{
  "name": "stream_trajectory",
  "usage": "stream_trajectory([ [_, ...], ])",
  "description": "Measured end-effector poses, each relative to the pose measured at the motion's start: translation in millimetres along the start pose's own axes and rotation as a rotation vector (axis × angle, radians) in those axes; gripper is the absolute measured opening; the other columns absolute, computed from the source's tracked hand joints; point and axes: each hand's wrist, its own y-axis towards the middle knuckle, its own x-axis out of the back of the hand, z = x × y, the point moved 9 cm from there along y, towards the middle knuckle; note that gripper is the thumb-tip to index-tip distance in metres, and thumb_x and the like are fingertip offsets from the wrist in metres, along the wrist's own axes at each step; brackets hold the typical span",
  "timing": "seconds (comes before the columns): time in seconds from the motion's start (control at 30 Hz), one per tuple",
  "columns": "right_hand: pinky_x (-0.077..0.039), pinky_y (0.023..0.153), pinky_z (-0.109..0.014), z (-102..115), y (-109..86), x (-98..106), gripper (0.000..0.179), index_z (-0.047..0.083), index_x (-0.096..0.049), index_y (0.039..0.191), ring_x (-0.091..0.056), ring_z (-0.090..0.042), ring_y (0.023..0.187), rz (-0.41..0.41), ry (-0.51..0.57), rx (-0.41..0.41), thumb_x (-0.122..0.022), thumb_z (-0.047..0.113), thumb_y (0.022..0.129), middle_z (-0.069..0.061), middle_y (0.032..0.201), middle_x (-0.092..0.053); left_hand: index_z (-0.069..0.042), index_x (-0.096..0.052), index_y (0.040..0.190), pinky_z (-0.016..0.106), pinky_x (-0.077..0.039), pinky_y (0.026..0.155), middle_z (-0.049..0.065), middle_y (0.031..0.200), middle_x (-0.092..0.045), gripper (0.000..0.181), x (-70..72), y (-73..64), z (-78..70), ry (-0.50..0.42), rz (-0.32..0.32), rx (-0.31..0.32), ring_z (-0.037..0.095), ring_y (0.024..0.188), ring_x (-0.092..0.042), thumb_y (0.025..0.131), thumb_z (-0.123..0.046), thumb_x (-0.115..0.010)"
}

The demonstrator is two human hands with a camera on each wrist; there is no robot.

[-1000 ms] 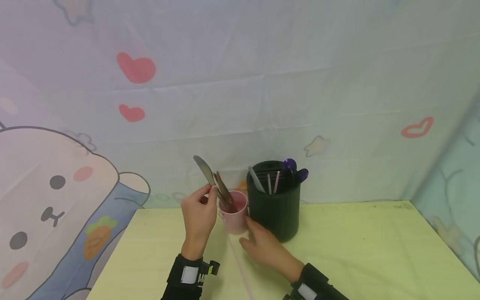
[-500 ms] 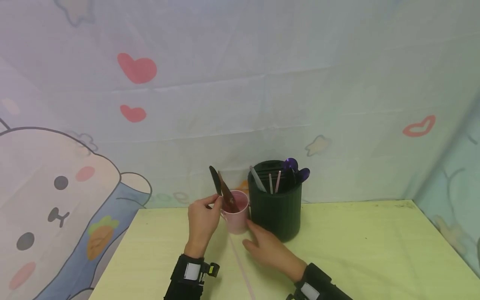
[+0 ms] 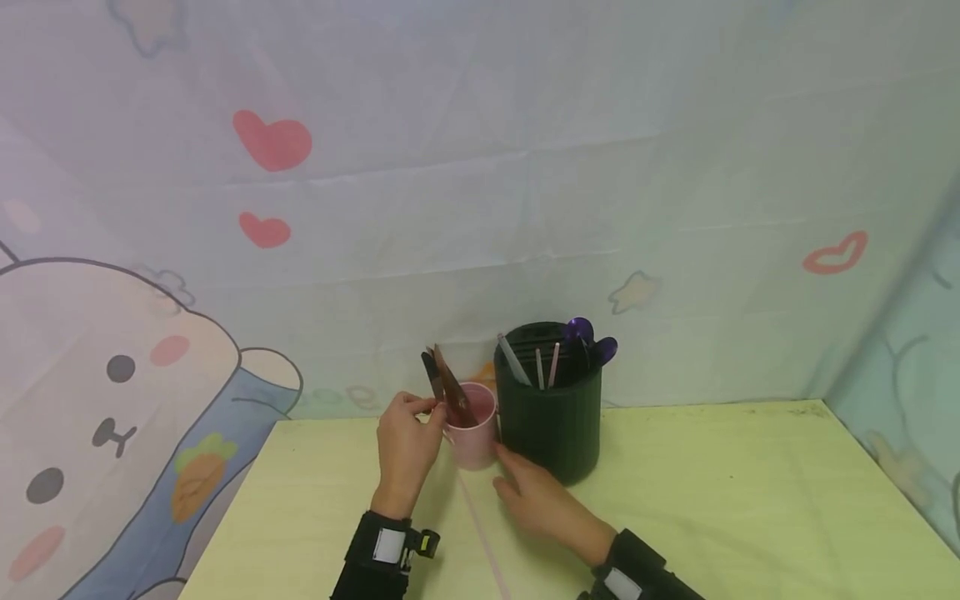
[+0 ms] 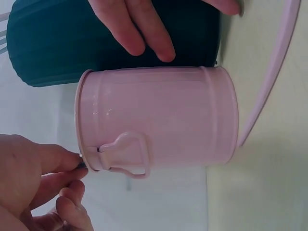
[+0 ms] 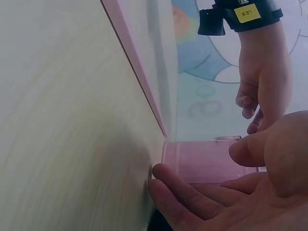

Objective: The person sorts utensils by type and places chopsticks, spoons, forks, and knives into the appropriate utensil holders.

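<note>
A small pink metal bucket (image 3: pixel 476 446) with side handles stands on the table, holding brown-looking table knives (image 3: pixel 455 392) that lean left. My left hand (image 3: pixel 407 446) is at its left rim and pinches a dark-looking table knife (image 3: pixel 432 372) between thumb and fingers; the blade points up and the lower end is hidden. In the left wrist view only a dark bit of this knife (image 4: pixel 82 165) shows between the fingertips. My right hand (image 3: pixel 543 500) lies at the bucket's lower right with relaxed, extended fingers; whether they touch it I cannot tell.
A dark green ribbed holder (image 3: pixel 551 429) stands right beside the bucket, with purple spoons (image 3: pixel 579 330) and several light sticks in it. A thin pink strip (image 3: pixel 483 537) runs along the yellow table (image 3: pixel 712 500) towards the front. A printed cloth (image 3: pixel 465 125) hangs behind.
My left hand has moved down and slightly right, taking the knife lower and more upright, close to the other knives. The right hand stays almost where it was by the bucket.
</note>
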Motion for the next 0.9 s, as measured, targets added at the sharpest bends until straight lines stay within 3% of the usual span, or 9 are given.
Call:
stream_trajectory([
  [0.23, -0.036, 0.119, -0.063, -2, -0.9, 3, 0.054, -0.008, -0.046, 0.154, -0.048, -0.049, 0.144, -0.006, -0.007, 0.009, -0.056, 0.013, 0.105, -0.033, 0.157, -0.050, -0.007, -0.084, 0.088, 0.042, -0.052, 0.059, 0.006, 0.083, -0.071, 0.020, 10.2, 0.6, -4.4, 0.069, -0.043, -0.007, 0.026, 0.073, -0.068, 0.093, -0.024, -0.075],
  [0.33, -0.038, 0.118, -0.063, 0, -1.0, 7, 0.054, -0.008, -0.047, 0.153, -0.050, -0.049, 0.143, 0.006, -0.011, 0.010, -0.057, 0.014, 0.105, -0.032, 0.155, -0.053, -0.009, -0.080, 0.083, 0.040, -0.049, 0.054, 0.004, 0.074, -0.071, 0.026, 13.1, 0.6, -6.5, 0.103, -0.028, -0.008, 0.023, 0.064, -0.065, 0.097, -0.028, -0.071],
  [0.57, -0.049, 0.109, -0.061, 7, -0.5, 28, 0.044, -0.002, -0.063, 0.143, -0.065, -0.042, 0.128, 0.028, -0.027, 0.010, -0.060, 0.019, 0.105, -0.024, 0.138, -0.070, -0.015, -0.069, 0.063, 0.030, -0.035, 0.041, -0.004, 0.051, -0.053, 0.039, 5.6, -4.0, -17.1, 0.099, 0.197, -0.026, 0.012, 0.043, -0.046, 0.100, -0.027, -0.066],
  [0.7, -0.056, 0.101, -0.056, 10, -4.8, 40, 0.039, 0.002, -0.072, 0.132, -0.072, -0.033, 0.116, 0.114, -0.094, 0.040, -0.061, 0.028, 0.104, -0.018, 0.126, -0.077, -0.014, -0.070, 0.065, 0.030, -0.038, 0.043, -0.005, 0.053, -0.056, 0.037, 0.5, -12.3, -31.2, 0.056, 0.309, -0.055, 0.011, 0.045, -0.047, 0.100, -0.025, -0.067],
  [0.77, -0.060, 0.089, -0.049, 10, -8.1, 45, 0.034, 0.006, -0.077, 0.122, -0.074, -0.024, 0.097, 0.177, -0.119, 0.066, -0.061, 0.030, 0.105, -0.008, 0.105, -0.080, -0.013, -0.071, 0.066, 0.030, -0.040, 0.044, -0.006, 0.055, -0.057, 0.036, -2.6, -18.2, -38.8, 0.041, 0.354, -0.074, 0.010, 0.047, -0.049, 0.100, -0.025, -0.068],
  [0.9, -0.049, 0.062, -0.033, 9, -11.2, 57, 0.024, 0.018, -0.073, 0.090, -0.052, -0.006, 0.063, 0.254, -0.134, 0.098, -0.060, 0.031, 0.106, 0.012, 0.069, -0.055, -0.015, -0.063, 0.060, 0.027, -0.037, 0.043, -0.008, 0.052, -0.051, 0.040, -13.0, -32.2, -45.7, 0.054, 0.466, -0.099, 0.008, 0.046, -0.046, 0.099, -0.025, -0.068],
])
